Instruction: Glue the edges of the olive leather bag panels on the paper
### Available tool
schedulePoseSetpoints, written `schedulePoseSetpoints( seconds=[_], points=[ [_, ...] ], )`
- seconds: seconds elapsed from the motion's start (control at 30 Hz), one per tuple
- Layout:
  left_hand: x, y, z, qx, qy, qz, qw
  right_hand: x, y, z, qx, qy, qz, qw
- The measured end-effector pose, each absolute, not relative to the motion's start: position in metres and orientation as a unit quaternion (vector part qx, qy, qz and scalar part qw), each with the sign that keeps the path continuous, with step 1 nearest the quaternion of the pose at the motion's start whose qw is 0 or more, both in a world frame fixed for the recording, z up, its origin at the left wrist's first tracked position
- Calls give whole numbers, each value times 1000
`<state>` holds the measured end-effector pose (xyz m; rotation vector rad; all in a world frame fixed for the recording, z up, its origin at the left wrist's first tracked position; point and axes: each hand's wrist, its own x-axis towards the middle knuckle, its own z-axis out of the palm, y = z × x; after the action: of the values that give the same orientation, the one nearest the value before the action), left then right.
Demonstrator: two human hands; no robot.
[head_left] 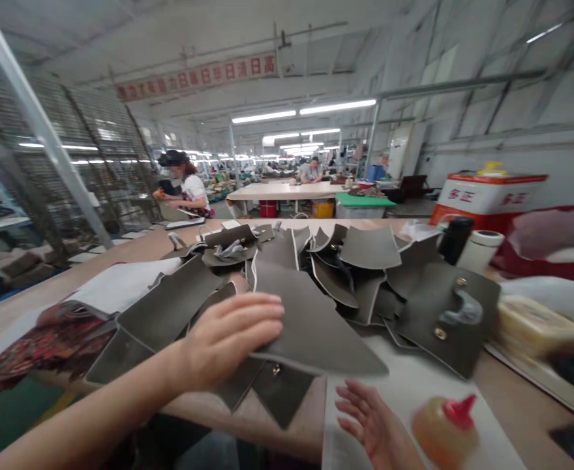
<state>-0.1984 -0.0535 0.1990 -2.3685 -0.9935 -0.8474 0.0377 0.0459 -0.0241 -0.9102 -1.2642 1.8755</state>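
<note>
A heap of dark olive leather pieces (365, 274) with pale edges and brass snaps lies across the wooden table (27, 307). My left hand (228, 336) grips one large triangular leather piece (311, 326) and holds it slightly above the heap. My right hand (372, 424) hovers palm up at the near edge, fingers spread, holding nothing, just left of a squeeze bottle of amber glue with a red cap (446, 427) on a white sheet (404, 372).
A patterned cloth (47, 339) lies at the left under white paper. A black bottle (454, 238), a tape roll (480, 248) and a red bag (551, 245) stand at the right. Other people work at tables behind, one seated (189, 189).
</note>
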Motion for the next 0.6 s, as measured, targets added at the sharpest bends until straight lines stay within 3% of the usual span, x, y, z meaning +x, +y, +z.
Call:
schedulePoseSetpoints(
  seconds=[0.07, 0.17, 0.27, 0.37, 0.5, 0.6],
  points=[
    [-172, -65, 172, -919, -288, -229, 139, 40, 46, -12, -267, -349, 839, 320],
    [-150, -79, 129, -952, -259, -161, 7, 48, 42, -6, -250, -255, 871, 337],
    [-141, -91, 83, -871, -406, -249, -117, 58, 33, -16, -268, -215, 850, 400],
    [-138, -95, 39, -606, -611, -425, -281, 61, 18, -24, -269, -199, 824, 458],
    [-150, -84, 17, -414, -614, -414, -529, 63, -3, -14, -247, -225, 817, 469],
    [-181, -65, 47, -489, -634, -346, -490, 78, -6, 2, -206, -252, 839, 436]
  ],
)
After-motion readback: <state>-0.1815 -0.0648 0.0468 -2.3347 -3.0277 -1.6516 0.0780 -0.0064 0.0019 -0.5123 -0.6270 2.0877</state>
